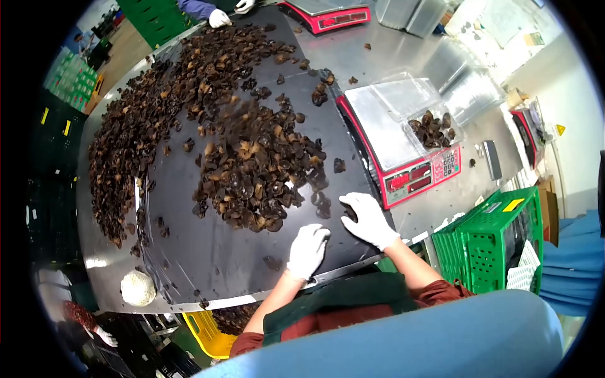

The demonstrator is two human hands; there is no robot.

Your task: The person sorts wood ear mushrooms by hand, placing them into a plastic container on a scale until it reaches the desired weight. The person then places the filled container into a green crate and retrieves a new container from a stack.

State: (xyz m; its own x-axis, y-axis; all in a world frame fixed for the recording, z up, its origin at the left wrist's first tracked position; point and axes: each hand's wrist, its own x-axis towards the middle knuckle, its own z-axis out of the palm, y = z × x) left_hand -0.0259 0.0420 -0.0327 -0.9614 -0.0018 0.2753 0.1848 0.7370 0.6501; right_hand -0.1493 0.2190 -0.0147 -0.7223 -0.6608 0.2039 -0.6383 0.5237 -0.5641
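My left hand, in a white glove, is just above the dark table mat near its front edge. Its fingers are curled together, and whatever lies in them is hidden. To its right, my gloved right hand has thumb and fingers bent around a dark wood ear mushroom. A heap of brown-black wood ear mushrooms lies in front of both hands. Beyond my right hand stands a red digital scale, with a clear plastic box on its plate. Several mushrooms are inside that box.
A longer mushroom pile runs along the table's left side. Green crates stand at right, and a yellow basket is below the front edge. Across the table are another person's gloved hand and a second scale.
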